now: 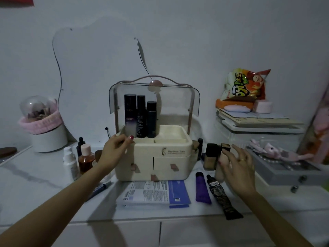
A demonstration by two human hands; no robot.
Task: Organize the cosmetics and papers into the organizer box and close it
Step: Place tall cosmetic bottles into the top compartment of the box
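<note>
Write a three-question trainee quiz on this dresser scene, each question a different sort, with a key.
1. True or false: the organizer box has its clear lid raised.
2. How many dark bottles stand in the box's top tray? A) one B) three C) five
3. Fill in: the purple tube and black tube lie to the ____ of the leaflets.

Extra context: the left hand rests at the box's front left corner; the right hand reaches the foundation bottles.

Key: 1 true; 2 B; 3 right.
</note>
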